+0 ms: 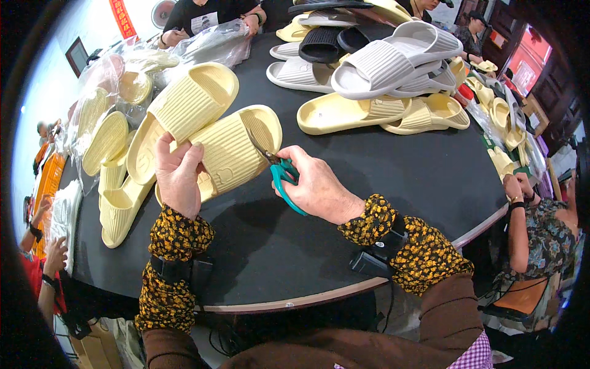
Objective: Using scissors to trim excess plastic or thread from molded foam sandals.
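Observation:
My left hand (178,175) is closed on a pair of pale yellow ribbed slippers, its thumb over the inner edge. One slipper (195,101) of the pair lies to the upper left, the other slipper (236,147) beside it on the right. In my right hand (321,187) is a pair of small scissors (284,178) with teal handles. Their blades reach to the strap's edge at the opening of the right slipper. Whether the blades touch the slipper I cannot tell. Below the pair, another yellow slipper (123,212) rests on the table.
The black table (264,258) has a pale curved edge. At its far right stands a pile of grey, black and yellow slippers (375,64). Plastic-wrapped slippers (107,141) lie at the left. Across the table a person (212,24) handles clear bags; others sit at the right and left.

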Demonstrator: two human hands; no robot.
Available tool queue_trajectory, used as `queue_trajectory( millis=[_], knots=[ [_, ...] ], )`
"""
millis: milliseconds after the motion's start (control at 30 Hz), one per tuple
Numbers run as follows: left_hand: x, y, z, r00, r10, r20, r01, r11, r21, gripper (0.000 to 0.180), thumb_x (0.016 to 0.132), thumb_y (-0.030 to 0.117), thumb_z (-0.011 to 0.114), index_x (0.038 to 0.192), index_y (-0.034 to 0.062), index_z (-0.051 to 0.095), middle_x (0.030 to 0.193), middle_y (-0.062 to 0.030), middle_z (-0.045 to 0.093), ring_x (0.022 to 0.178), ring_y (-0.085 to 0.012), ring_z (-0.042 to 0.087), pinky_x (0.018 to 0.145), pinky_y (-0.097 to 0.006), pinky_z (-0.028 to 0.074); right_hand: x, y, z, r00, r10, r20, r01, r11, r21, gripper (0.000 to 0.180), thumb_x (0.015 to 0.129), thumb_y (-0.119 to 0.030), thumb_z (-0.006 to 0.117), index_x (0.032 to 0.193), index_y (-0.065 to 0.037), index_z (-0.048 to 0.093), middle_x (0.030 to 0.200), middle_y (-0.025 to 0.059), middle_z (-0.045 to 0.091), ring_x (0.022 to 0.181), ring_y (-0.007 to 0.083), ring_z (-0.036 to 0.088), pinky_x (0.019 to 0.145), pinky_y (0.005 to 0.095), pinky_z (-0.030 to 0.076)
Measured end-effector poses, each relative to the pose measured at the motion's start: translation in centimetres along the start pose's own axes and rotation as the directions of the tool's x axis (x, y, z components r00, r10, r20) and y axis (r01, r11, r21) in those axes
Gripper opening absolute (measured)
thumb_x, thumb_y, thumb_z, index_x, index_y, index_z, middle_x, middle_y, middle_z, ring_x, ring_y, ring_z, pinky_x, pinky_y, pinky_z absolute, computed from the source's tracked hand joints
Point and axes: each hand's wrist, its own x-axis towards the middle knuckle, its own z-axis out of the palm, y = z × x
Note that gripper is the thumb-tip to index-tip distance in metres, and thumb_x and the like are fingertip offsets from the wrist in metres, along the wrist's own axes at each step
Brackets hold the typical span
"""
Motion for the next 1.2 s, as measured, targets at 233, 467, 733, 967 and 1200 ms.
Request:
queue_trajectory(
  millis=[233,467,733,967,1200],
  knots=[
    [0.1,-0.1,-0.3,0.999,-0.040,0.029,0.040,0.999,0.012,0.047,0.085,0.000,0.052,0.127,0.0055,0.033,0.112,-0.0145,0.058,0.094,-0.0167,0.058,0.074,-0.028,0.046,0.1,0.2,0.0,1.000,-0.019,0.004,0.019,1.000,0.008,0.029,0.083,-0.007,0.059,0.108,0.002,0.047,0.078,0.0133,0.065,0.072,0.0185,0.066,0.065,0.0302,0.051],
    [0.0,0.2,0.1,1.000,-0.010,-0.001,0.010,1.000,0.004,0.042,0.087,0.001,0.052,0.123,0.0020,0.032,0.101,-0.0138,0.062,0.082,-0.0135,0.059,0.065,-0.025,0.048,0.1,0.3,0.0,1.000,-0.010,0.008,0.010,1.000,0.029,0.029,0.084,-0.007,0.059,0.108,0.002,0.047,0.077,0.0122,0.065,0.072,0.0163,0.066,0.064,0.0287,0.051],
    [0.1,-0.5,-0.1,1.000,-0.017,0.010,0.017,1.000,0.027,0.042,0.083,-0.002,0.053,0.121,0.0022,0.035,0.094,-0.0091,0.063,0.073,-0.0083,0.055,0.060,-0.022,0.042,0.2,-0.4,-0.3,0.998,0.006,-0.056,-0.001,0.996,0.092,0.032,0.084,-0.007,0.060,0.111,0.002,0.048,0.078,0.0111,0.065,0.070,0.0142,0.064,0.064,0.0277,0.051],
    [0.1,-0.7,-0.3,0.998,-0.023,0.058,0.021,0.999,0.031,0.042,0.080,-0.005,0.052,0.119,0.0014,0.041,0.093,-0.0082,0.063,0.071,-0.0077,0.054,0.059,-0.021,0.041,0.3,-0.4,-0.7,0.994,-0.057,-0.088,0.053,0.998,-0.041,0.039,0.078,-0.010,0.064,0.112,0.000,0.047,0.086,0.0160,0.062,0.074,0.0234,0.063,0.067,0.0348,0.050],
    [0.1,-0.9,-0.5,0.993,-0.014,0.116,0.013,1.000,0.013,0.040,0.079,-0.006,0.052,0.118,0.0013,0.043,0.095,-0.0100,0.064,0.075,-0.0096,0.056,0.062,-0.022,0.044,0.4,-0.8,-1.2,0.997,-0.042,-0.071,0.037,0.998,-0.058,0.040,0.078,-0.014,0.062,0.112,-0.001,0.047,0.087,0.0183,0.060,0.074,0.0301,0.062,0.068,0.0405,0.050]
  ],
)
